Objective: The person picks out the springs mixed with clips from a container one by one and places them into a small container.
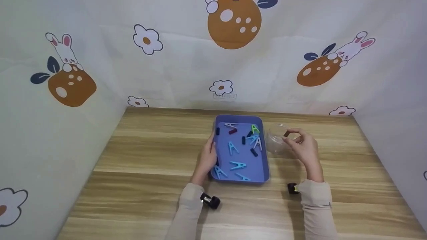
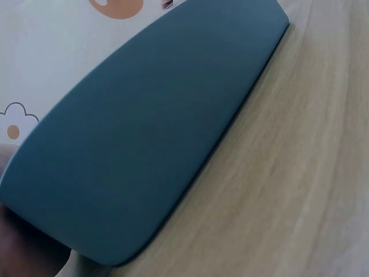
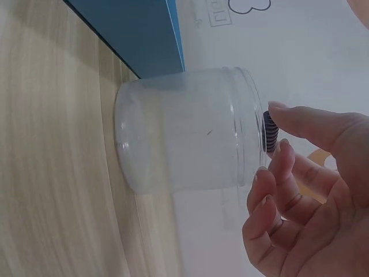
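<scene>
Well, from here the left hand lies against the left side of the blue tray; its fingers are partly hidden, so I can't tell whether they grip it. A dark block beside that hand barely shows, and near the far right corner several clothespins overlap more blocks. The left wrist view gives mostly the tray's outer wall, the hand a cut-off blur. The right hand's thumb and fingers pinch a small dark piece at the mouth of an upright clear jar on the surface; only the right wrist view reveals the piece's ridges.
</scene>
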Tool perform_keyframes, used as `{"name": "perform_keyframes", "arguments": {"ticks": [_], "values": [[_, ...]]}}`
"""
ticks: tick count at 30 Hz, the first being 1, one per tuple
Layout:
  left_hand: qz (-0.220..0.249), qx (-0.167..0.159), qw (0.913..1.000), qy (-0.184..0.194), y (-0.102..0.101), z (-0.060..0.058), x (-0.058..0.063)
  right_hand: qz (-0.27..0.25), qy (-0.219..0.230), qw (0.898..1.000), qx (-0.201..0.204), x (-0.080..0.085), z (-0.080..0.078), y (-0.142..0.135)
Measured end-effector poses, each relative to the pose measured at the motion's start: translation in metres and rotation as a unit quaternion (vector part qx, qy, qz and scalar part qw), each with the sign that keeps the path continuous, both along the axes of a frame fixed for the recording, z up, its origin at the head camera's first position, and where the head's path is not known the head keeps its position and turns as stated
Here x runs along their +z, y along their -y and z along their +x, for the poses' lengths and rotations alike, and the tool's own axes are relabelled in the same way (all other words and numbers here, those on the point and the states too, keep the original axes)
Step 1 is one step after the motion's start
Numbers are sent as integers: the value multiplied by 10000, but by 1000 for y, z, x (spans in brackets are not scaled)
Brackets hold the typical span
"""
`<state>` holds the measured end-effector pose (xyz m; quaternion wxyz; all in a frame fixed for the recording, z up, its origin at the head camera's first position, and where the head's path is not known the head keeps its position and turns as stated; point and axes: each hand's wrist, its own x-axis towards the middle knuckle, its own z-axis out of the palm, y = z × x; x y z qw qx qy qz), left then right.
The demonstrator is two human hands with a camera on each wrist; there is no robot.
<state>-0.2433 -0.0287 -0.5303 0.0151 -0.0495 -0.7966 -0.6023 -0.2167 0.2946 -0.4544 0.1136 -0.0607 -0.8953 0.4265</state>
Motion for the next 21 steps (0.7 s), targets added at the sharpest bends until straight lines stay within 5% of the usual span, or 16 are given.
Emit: {"name": "perform_keyframes", "arguments": {"ticks": [5,21], "values": [[-40,30,9998,-174,0,0,-2,-91,92,9999,-53,-2,0,-1],[-27,41,9996,274,2,0,2,-568,277,9980,-70,-8,-3,-6]]}}
